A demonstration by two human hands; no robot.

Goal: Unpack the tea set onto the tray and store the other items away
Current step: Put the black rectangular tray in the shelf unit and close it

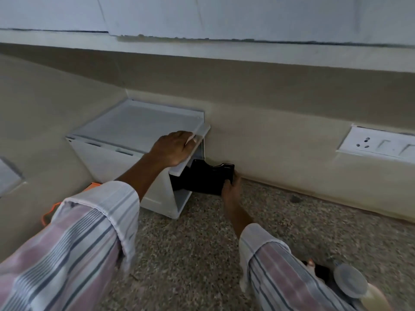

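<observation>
Striped sleeves [67,250] fill the near edge as both my hands work at the white storage box [125,167].

Left hand [174,150] lies on the raised white lid [143,124], fingers curled over its front edge, thumb beneath, holding it up. Right hand [230,187] pinches the near corner of the black tray [206,179], fingers wrapped round its rim; that tray stands tilted, half inside the box's open side and half out on the speckled counter [202,254], close to the beige wall [280,135]. Farther right on the wall sits a white socket plate [377,143]. An orange cord [50,213] shows left of the box. Blurred round objects lie at the lower right; I cannot tell what they are.
</observation>
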